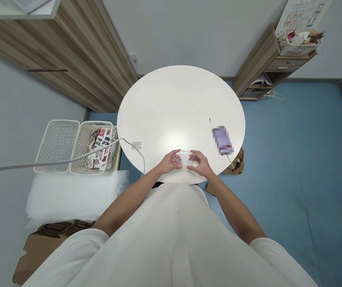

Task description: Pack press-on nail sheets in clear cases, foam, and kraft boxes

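Observation:
Between my two hands is a clear, flat, rectangular case (185,157), held sideways above the near part of the white round table (177,99). My left hand (170,162) grips its left end, with the thumb below and fingers along the upper edge. The right end is pinched by my right hand (200,162) in much the same way. Whether it is a phone case, I cannot tell for sure. To the left on the tabletop lies a small clear sheet (136,145) with rows of little round shapes.
A phone (223,140) with a blurred screen lies at the right, its cable running off the edge. A white cable (99,151) crosses from the left. Beside the table stand white baskets (74,145), one holding printed sheets, and a wooden cabinet (99,52).

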Demonstrator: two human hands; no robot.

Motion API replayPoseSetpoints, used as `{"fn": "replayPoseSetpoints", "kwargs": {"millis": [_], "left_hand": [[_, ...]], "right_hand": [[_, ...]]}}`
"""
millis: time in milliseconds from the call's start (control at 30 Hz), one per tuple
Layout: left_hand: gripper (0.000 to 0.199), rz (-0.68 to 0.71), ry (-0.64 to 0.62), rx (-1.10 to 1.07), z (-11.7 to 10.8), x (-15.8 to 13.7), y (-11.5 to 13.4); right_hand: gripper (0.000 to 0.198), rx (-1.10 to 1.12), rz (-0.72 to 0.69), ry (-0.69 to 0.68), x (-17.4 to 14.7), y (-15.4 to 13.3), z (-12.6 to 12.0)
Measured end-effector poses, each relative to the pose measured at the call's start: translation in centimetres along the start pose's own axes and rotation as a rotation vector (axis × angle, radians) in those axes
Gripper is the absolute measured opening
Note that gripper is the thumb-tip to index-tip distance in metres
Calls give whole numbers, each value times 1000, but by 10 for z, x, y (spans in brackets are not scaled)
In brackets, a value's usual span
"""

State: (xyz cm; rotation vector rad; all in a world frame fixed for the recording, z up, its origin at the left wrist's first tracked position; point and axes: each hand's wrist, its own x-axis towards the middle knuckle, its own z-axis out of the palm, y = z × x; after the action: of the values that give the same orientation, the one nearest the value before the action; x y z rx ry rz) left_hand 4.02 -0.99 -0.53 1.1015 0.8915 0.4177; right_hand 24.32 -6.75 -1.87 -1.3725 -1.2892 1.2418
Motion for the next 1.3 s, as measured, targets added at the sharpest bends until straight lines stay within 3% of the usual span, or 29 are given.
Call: {"fn": "replayPoseSetpoints", "kwargs": {"millis": [267, 633, 800, 933, 1167, 1300], "left_hand": [[80, -27, 4, -32, 13, 3, -1], [90, -51, 89, -108, 27, -7, -4], [62, -155, 168, -158, 29, -11, -6], [48, -163, 262, -105, 25, -12, -15], [46, -166, 271, -106, 24, -15, -32], [50, -149, 301, -102, 25, -15, -36]], "right_hand": [[48, 156, 33, 23, -2, 7, -7], [45, 79, 11, -22, 4, -3, -12], [45, 63, 1, 16, 2, -1, -7], [38, 46, 119, 4, 6, -3, -6], [32, -63, 378, 50, 25, 9, 6], [30, -86, 422, 117, 31, 21, 18]]}}
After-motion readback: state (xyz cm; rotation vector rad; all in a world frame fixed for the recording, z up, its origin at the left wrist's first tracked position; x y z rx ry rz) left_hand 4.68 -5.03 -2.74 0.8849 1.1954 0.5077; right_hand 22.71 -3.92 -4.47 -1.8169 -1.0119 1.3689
